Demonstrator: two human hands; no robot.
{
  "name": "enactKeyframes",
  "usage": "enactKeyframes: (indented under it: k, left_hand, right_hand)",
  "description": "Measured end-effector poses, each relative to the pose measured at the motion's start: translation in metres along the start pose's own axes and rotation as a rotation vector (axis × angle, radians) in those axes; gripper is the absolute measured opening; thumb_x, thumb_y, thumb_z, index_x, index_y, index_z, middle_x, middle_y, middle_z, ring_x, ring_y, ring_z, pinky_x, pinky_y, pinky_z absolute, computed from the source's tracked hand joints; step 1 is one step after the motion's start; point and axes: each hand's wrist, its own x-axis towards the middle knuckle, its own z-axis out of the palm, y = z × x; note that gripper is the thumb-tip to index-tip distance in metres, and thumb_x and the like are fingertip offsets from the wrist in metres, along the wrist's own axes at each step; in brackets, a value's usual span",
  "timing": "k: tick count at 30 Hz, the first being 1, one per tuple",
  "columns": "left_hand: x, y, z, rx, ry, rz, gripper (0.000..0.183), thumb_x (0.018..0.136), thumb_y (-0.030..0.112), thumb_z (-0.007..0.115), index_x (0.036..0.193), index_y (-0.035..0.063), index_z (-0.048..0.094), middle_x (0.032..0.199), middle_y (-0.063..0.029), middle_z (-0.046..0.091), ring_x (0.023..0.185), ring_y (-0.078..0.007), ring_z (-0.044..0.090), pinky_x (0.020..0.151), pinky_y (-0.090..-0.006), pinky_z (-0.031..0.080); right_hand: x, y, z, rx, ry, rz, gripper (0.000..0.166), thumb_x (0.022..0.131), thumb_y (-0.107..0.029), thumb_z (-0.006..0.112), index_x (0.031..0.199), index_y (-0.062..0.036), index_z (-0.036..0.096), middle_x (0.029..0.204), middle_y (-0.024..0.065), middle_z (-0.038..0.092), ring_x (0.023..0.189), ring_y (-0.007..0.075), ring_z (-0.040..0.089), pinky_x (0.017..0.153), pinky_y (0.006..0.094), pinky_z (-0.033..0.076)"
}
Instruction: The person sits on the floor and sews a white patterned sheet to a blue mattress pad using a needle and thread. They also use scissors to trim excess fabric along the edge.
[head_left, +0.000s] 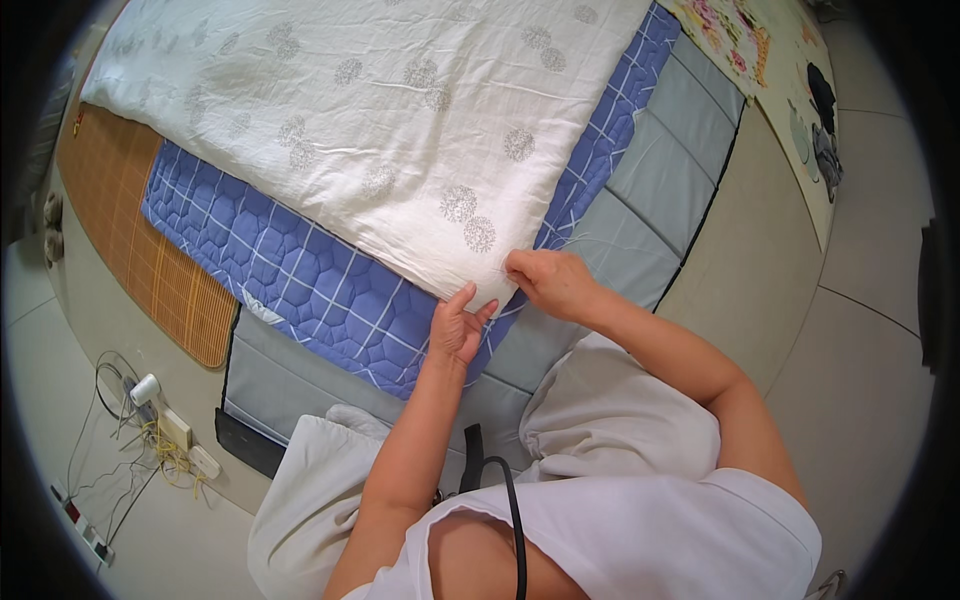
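Note:
A white quilt (390, 150) with grey round plant prints spreads before me. My left hand (459, 330) grips its near corner, the thumb on top and the fingers curled around the edge. Right beside it, my right hand (555, 281) has its thumb and forefinger pinched together at the corner's right side. A thin line, like thread or a needle, shows at those fingertips, too fine to make out fully. Loose white thread (592, 241) trails behind that hand. Beneath the quilt lies a blue quilted pad (300, 259) with white grid lines.
Under the pad is a grey folding mat (645, 165) with black edging. A bamboo mat (142, 225) lies at left. Tangled cables (165, 450), a white spool-like cylinder (145, 390) and a power strip (86, 529) sit lower left. Dark cloths (825, 150) lie at upper right.

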Motion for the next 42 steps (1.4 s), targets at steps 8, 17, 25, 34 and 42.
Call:
enactKeyframes:
  k: [8, 17, 25, 34, 42]
  left_hand:
    - [0.0, 0.003, 0.001, -0.013, -0.024, -0.038, 0.036, 0.079, 0.01, 0.057, 0.114, 0.0093, 0.046, 0.107, -0.0043, 0.055, 0.096, -0.0191, 0.055, 0.072, -0.0357, 0.05]
    - [0.0, 0.006, 0.001, 0.002, 0.015, -0.058, 0.033, 0.081, 0.012, 0.057, 0.112, 0.0077, 0.048, 0.104, -0.0049, 0.057, 0.09, -0.0179, 0.057, 0.063, -0.0296, 0.052]
    - [0.003, 0.005, -0.004, 0.123, -0.014, -0.103, 0.029, 0.082, 0.018, 0.057, 0.108, 0.0089, 0.051, 0.093, -0.0004, 0.06, 0.075, -0.0098, 0.058, 0.043, -0.0199, 0.04]
    - [0.003, 0.007, 0.0, 0.211, 0.039, -0.095, 0.028, 0.08, 0.016, 0.058, 0.106, 0.0089, 0.051, 0.09, 0.001, 0.06, 0.071, -0.0073, 0.057, 0.041, -0.0187, 0.035]
    - [0.007, 0.006, -0.004, 0.138, 0.065, -0.066, 0.032, 0.076, 0.009, 0.061, 0.107, 0.0063, 0.051, 0.095, -0.0019, 0.058, 0.079, -0.0101, 0.057, 0.05, -0.0199, 0.047]
  right_hand:
    - [0.001, 0.007, 0.006, 0.063, 0.017, -0.003, 0.004, 0.08, -0.009, 0.051, 0.083, -0.008, 0.049, 0.07, 0.0118, 0.056, 0.065, 0.0306, 0.056, 0.053, 0.0379, 0.043]
    - [0.007, 0.003, -0.001, -0.054, -0.016, -0.079, 0.004, 0.074, -0.009, 0.05, 0.077, -0.0078, 0.052, 0.067, 0.0129, 0.057, 0.064, 0.0318, 0.058, 0.053, 0.041, 0.044]
    - [-0.003, 0.008, 0.003, -0.089, 0.007, -0.027, 0.005, 0.075, -0.01, 0.055, 0.077, -0.0086, 0.051, 0.063, 0.0099, 0.057, 0.058, 0.0287, 0.057, 0.049, 0.0378, 0.043]
    - [-0.008, 0.005, 0.006, -0.007, 0.001, 0.034, 0.003, 0.075, -0.01, 0.054, 0.077, -0.0082, 0.052, 0.062, 0.011, 0.056, 0.057, 0.0299, 0.056, 0.049, 0.0383, 0.042]
    - [0.002, -0.004, 0.003, -0.015, 0.013, 0.005, 0.003, 0.075, -0.01, 0.053, 0.078, -0.0082, 0.052, 0.061, 0.0105, 0.056, 0.057, 0.0296, 0.055, 0.049, 0.0374, 0.043]
